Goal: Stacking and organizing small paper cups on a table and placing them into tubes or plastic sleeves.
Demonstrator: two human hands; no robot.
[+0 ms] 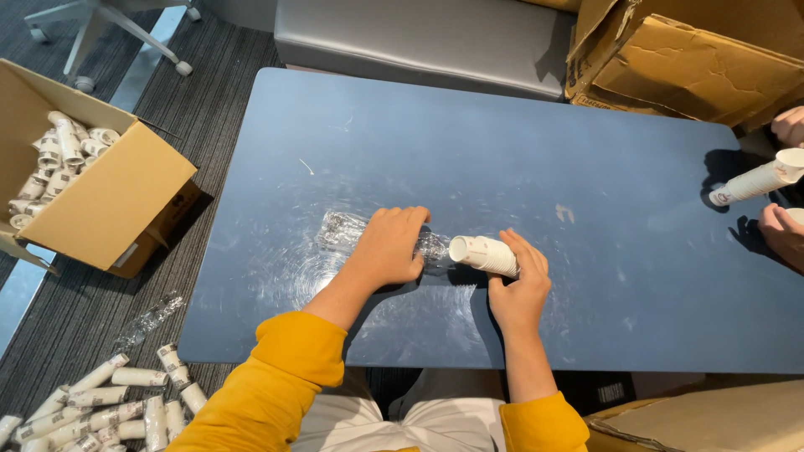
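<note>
A short stack of white paper cups [484,254] lies on its side on the dark blue table [502,151], and my right hand [519,289] grips it from below. A clear plastic sleeve [342,229] stretches flat on the table to the left of the stack. My left hand [387,248] presses down on the sleeve, its fingers closed over the crinkled plastic near the cups' open end. The sleeve's end near the cups is partly hidden under my left hand.
An open cardboard box [117,197] full of cup stacks stands on the floor at left. More wrapped cup stacks [100,406] lie on the carpet below it. Another person's hands [783,230] hold a cup stack [758,180] at the right edge. Torn cardboard boxes [687,59] sit behind.
</note>
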